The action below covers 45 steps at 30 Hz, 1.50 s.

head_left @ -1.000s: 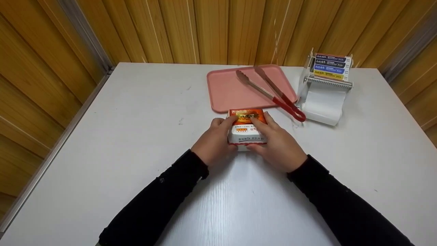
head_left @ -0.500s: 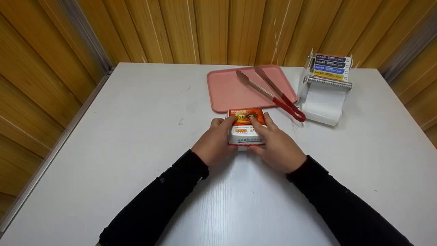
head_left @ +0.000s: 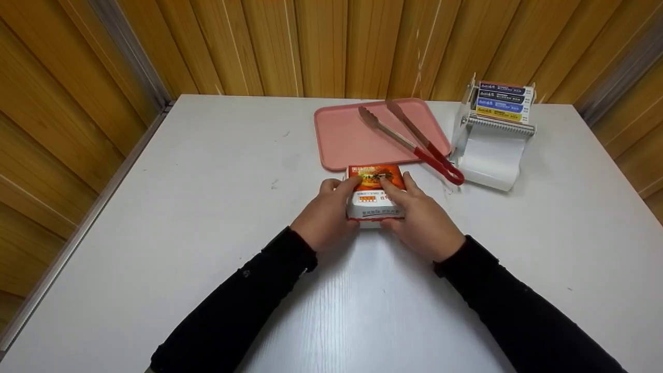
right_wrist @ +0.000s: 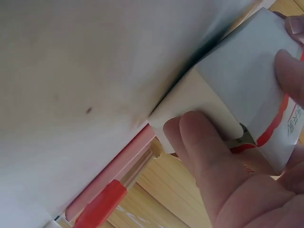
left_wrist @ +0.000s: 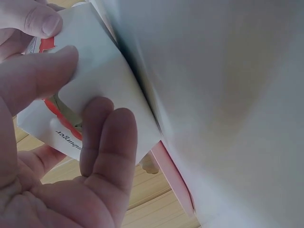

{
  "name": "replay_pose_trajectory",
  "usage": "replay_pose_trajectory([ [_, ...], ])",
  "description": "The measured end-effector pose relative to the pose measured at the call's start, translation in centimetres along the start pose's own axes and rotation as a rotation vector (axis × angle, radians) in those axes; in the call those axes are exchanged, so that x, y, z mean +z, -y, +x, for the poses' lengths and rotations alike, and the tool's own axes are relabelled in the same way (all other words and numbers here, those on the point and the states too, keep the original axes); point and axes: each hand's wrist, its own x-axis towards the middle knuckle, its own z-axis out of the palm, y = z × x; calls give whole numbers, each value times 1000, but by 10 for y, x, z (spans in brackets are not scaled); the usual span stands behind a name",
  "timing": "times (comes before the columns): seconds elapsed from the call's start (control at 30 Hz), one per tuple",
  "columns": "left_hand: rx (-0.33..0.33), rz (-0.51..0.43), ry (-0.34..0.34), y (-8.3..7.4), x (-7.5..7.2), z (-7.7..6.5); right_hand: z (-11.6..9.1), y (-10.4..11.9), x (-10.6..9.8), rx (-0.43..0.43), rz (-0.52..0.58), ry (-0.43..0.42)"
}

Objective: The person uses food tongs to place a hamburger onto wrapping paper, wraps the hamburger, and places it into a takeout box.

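A closed paper hamburger box [head_left: 375,206], white with a red and orange picture on its lid, stands on the white table in the head view. My left hand [head_left: 322,216] grips its left side, and my right hand [head_left: 429,223] holds its right side. Both thumbs lie low on the near face while fingers reach over the lid. In the left wrist view, bent fingertips touch the white side of the box [left_wrist: 92,40], close to the tabletop. Fingers of the other side press the box [right_wrist: 237,69] in the right wrist view. Its contents are hidden.
Just behind the box lies a pink tray [head_left: 339,134], with red-handled metal tongs [head_left: 440,165] across its right part. At the back right stands a label dispenser [head_left: 500,103] with a white strip hanging out. Wood-patterned panels [head_left: 321,46] border the table.
The right thumb has slid slightly to the right along the near face of the hamburger box. Otherwise both hands and the box stay in place.
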Motion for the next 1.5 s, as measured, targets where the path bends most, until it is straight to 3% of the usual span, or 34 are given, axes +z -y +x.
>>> replay_pose_trajectory([
  [0.57, -17, 22, 7, -1, 2, 0, 0, 2, 1, 20, 33, 0],
  [0.87, -26, 25, 14, 0, 1, -1, 0, -4, -5, 34, 51, 70],
  [1.2, -33, 30, 20, 1, -1, 2, 1, -9, -9, 16, 40, 56],
  [1.5, -36, -6, 29, 2, -2, 2, 1, -18, -26, 35, 140, 148],
])
